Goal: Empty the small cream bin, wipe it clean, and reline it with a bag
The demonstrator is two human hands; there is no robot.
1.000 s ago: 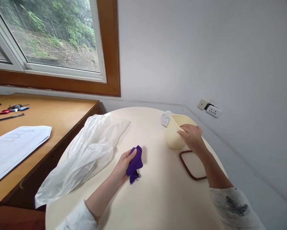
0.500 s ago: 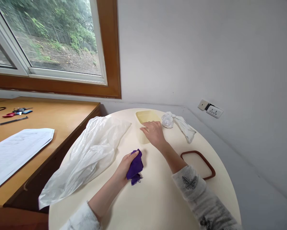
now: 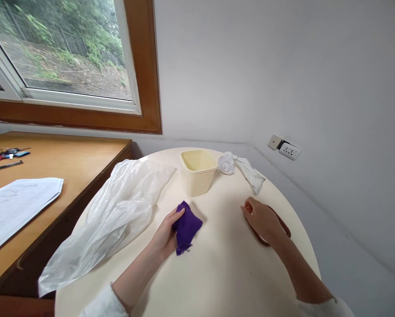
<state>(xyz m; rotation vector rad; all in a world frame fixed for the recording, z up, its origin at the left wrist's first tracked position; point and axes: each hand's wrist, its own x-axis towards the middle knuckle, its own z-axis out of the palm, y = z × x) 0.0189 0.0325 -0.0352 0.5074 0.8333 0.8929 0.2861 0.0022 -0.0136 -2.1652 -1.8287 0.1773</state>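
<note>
My left hand (image 3: 165, 233) is closed around a purple cloth (image 3: 188, 226), thumb on top, above the near middle of the round table. The cloth hangs loosely with a frayed lower edge. At the right, my right hand (image 3: 264, 220) is over a brown rounded-square ring (image 3: 285, 226), covering much of it. Its fingers curl inward; what they hold, if anything, is hidden, and I cannot tell whether they touch the ring. A cream plastic bin (image 3: 199, 181) stands upright towards the back, beyond the cloth, apart from both hands.
A crumpled white plastic bag (image 3: 118, 220) spreads over the table's left side and hangs past its edge. Behind the bin's right side lies a knotted white bag (image 3: 242, 167). A wooden desk (image 3: 85, 154) with papers (image 3: 19, 207) adjoins at left; the wall (image 3: 266, 79) is close behind.
My right hand has left the bin and moved right and nearer, over the brown ring. The purple cloth hangs more spread out in my left hand. The view has shifted slightly.
</note>
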